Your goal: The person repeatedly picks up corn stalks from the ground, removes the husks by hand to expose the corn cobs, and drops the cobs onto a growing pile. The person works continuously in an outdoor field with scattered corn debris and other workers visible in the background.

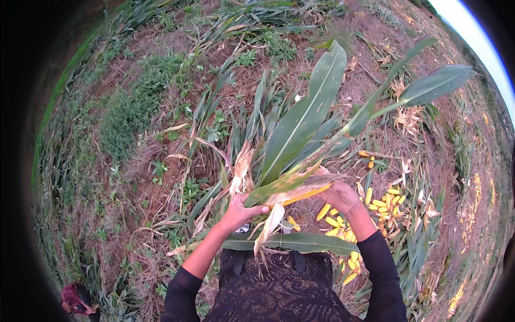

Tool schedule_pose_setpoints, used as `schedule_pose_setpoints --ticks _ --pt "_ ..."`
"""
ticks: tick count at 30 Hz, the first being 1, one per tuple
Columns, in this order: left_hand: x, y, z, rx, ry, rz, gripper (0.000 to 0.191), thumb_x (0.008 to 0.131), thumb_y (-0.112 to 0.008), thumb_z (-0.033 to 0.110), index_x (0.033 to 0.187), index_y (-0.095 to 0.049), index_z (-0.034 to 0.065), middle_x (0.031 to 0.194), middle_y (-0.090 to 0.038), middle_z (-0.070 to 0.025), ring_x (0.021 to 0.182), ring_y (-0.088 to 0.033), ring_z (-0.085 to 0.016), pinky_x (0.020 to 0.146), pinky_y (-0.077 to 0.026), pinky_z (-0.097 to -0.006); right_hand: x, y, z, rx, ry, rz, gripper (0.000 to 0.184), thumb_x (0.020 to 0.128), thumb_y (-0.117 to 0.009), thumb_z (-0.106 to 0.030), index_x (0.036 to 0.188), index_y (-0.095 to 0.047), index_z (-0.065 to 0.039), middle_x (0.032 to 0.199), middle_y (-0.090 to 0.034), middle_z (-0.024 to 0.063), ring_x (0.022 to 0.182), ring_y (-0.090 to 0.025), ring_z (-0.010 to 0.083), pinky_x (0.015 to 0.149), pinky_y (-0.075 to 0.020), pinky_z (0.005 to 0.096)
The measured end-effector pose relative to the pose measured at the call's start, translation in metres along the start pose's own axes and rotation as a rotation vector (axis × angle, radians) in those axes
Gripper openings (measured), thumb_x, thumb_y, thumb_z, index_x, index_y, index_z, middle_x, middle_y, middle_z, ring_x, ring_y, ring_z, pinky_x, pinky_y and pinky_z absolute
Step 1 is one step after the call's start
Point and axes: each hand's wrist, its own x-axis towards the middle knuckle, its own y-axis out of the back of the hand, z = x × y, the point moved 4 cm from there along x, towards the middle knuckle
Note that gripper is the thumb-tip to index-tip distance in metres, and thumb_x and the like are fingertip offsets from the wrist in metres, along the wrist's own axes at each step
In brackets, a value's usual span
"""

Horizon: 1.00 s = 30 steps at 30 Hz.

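A yellow ear of corn (306,195) is partly bared, still on its green stalk (320,151), which slants up to the right with broad leaves (312,108). My left hand (240,212) grips the base of the ear and its husk, thumb on top. Near the tip is my right hand (341,196), its fingers behind the ear and partly hidden by the dry husk (318,181). One peeled strip of husk (270,228) hangs down in front of my body. Another long leaf (297,242) lies across at waist height.
Husked corn ears (386,204) lie in a pile at the right, with more ears (342,229) near my right forearm. An empty dry husk (242,169) stands left of the stalk. Cut stalks (249,20) lie beyond. A person (78,300) is at the lower left.
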Motion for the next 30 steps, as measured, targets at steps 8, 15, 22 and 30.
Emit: schedule_pose_setpoints --ticks 8,15,22,30 --pt "0.010 0.002 -0.033 0.224 -0.117 0.082 0.040 0.080 -0.082 0.023 0.111 -0.071 0.0003 0.095 -0.070 -0.0006 0.079 -0.060 -0.007 0.074 -0.051 -0.0252 -0.004 -0.018 0.007 -0.417 -0.034 0.176 0.053 0.080 -0.074 -0.010 0.127 -0.054 0.002 0.118 -0.063 0.0136 0.101 -0.065 0.0209 0.079 -0.0603 0.0385" --pt "0.016 0.022 -0.066 0.564 -0.002 0.277 0.055 0.077 -0.075 0.055 0.115 -0.071 0.0147 0.088 -0.072 -0.0144 0.078 -0.069 -0.028 0.077 -0.052 -0.0398 -0.009 -0.099 0.042 -1.792 0.461 0.143 0.052 0.070 -0.078 -0.010 0.118 -0.060 -0.003 0.110 -0.069 0.0115 0.092 -0.070 0.0275 0.079 -0.0571 0.0355" --pt "0.041 0.056 -0.071 0.941 -0.217 0.458 0.046 0.076 -0.072 0.057 0.099 -0.071 0.0164 0.066 -0.066 -0.0121 0.065 -0.065 -0.033 0.060 -0.050 -0.0440 -0.034 -0.094 0.084 -1.824 0.564 0.113 0.057 0.068 -0.075 -0.007 0.122 -0.057 -0.001 0.124 -0.061 0.0149 0.116 -0.060 0.0338 0.091 -0.0530 0.0391" --pt "0.097 0.066 -0.145 1.077 -0.259 0.409 0.054 0.074 -0.078 0.041 0.113 -0.061 0.0084 0.105 -0.063 -0.0115 0.101 -0.060 -0.032 0.085 -0.048 -0.0439 -0.153 0.138 0.142 -2.140 -0.654 0.273 0.053 0.071 -0.072 -0.008 0.119 -0.051 -0.007 0.121 -0.059 0.0143 0.111 -0.059 0.0370 0.085 -0.0505 0.0459"
